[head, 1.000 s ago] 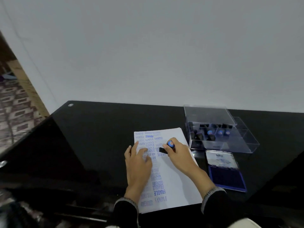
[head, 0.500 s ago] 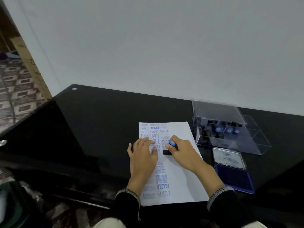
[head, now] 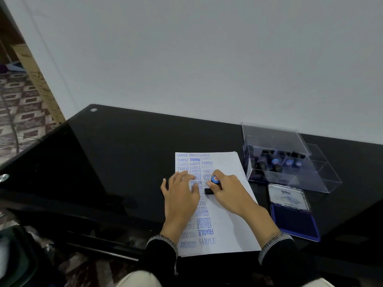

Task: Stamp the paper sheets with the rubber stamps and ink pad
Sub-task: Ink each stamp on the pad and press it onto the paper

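Observation:
A white paper sheet point(head: 228, 224) lies on the black glass table point(head: 124, 154), its left half covered with blue prints such as SAMPLE, FRAGILE and AMENDED. My left hand point(head: 180, 195) rests flat on the sheet's left side with fingers spread. My right hand point(head: 226, 191) grips a black rubber stamp point(head: 209, 191) with a blue cap, its base down on the paper near the middle. The open blue ink pad point(head: 292, 220) sits to the right of the sheet.
A clear plastic box point(head: 290, 162) with its lid open holds several more black stamps with blue caps, behind the ink pad. A white wall rises behind the table. The table's left edge drops to a patterned floor point(head: 18, 104).
The stamp and my right hand stay pressed at about the same spot on the sheet. My head has moved slightly, shifting the view. My left hand still holds the paper down.

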The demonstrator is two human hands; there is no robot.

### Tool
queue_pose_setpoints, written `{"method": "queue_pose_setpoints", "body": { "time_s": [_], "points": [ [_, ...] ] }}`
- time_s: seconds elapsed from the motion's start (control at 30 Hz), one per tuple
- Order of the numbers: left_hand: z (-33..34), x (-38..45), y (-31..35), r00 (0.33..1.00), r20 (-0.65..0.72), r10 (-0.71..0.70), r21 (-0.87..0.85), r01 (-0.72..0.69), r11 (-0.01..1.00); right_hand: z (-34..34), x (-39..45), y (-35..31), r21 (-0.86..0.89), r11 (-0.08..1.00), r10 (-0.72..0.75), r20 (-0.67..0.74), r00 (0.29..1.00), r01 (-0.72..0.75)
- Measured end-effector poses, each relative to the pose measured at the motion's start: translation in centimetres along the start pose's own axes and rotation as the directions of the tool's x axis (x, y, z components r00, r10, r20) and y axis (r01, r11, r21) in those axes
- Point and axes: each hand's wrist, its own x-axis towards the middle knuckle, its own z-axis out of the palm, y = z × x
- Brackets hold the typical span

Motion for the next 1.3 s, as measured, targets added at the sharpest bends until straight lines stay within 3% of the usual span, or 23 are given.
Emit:
{"method": "queue_pose_setpoints", "body": {
  "time_s": [0.3,0.67,0.8,1.07,1.2,1.3],
  "points": [
    [0.1,0.0,-0.1,1.0,-0.003,0.003,0.004,-0.003,1.0,0.9,0.0,0.8,-0.017,1.0,0.017,-0.024,1.0,-0.017],
    [0.2,0.1,-0.3,1.0,0.003,0.003,-0.045,-0.003,0.999,1.8,-1.0,0.6,0.104,0.994,-0.021,-0.076,0.997,0.029],
    [0.0,0.3,-0.5,0.998,-0.008,-0.063,-0.088,0.062,0.994,1.6,-0.6,0.6,0.147,0.989,-0.002,-0.053,0.999,0.01],
    [-1.7,1.4,-1.7,0.997,0.052,0.054,0.109,-0.059,0.992,1.8,-0.7,0.8,0.178,0.984,-0.021,-0.064,0.998,0.032],
    [-2.1,1.4,-2.9,0.994,0.093,-0.05,0.211,0.029,0.977,2.1,-1.0,0.7,0.187,0.981,-0.034,-0.094,0.995,0.051],
    [-2.2,1.3,-3.4,0.988,0.126,-0.09,0.198,0.064,0.978,2.0,-0.9,0.7,0.187,0.981,-0.034,-0.084,0.996,0.049]
  ]
}}
